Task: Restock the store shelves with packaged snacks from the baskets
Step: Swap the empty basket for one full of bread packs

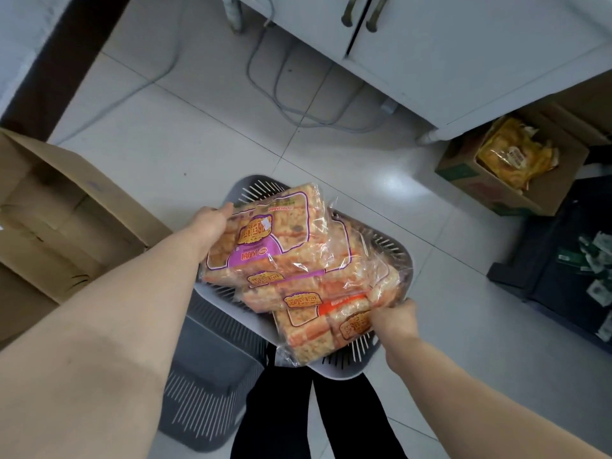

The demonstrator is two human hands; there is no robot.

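1. Snack packs (298,276), clear-wrapped blocks of puffed, golden pieces, lie piled in a pale grey slotted basket (394,256) just in front of the person's black trousers (265,409).
2. A darker grey basket (205,376) sits lower, to the left of the legs and partly under the pale one.
3. An orange pack (331,323) lies nearest the body. Its orange band and gold emblem carry characters that are upside down to the camera and too blurred to read.
4. The right hand (395,321) has its fingers curled onto the right edge of the orange pack, over the basket rim.
5. A purple pack (261,240) tops the pile, tilted. It has a purple label, a gold emblem and a small white sticker, and its print is likewise inverted and unreadable.
6. The left hand (212,223) grips the purple pack's left edge, thumb on top, with the fingers hidden behind the wrapper.
7. A white tiled floor (198,154) lies beyond.
8. An open cardboard box (49,210) stands on the left.
9. On the right, a dark crate (556,260) holds small green-and-white packets.
10. Behind the crate, a printed carton (470,173) holds yellow packs (516,157).
11. Grey cables (281,87) trail across the floor.
12. Farthest off stands a white cabinet (463,61) with two metal handles (351,11).
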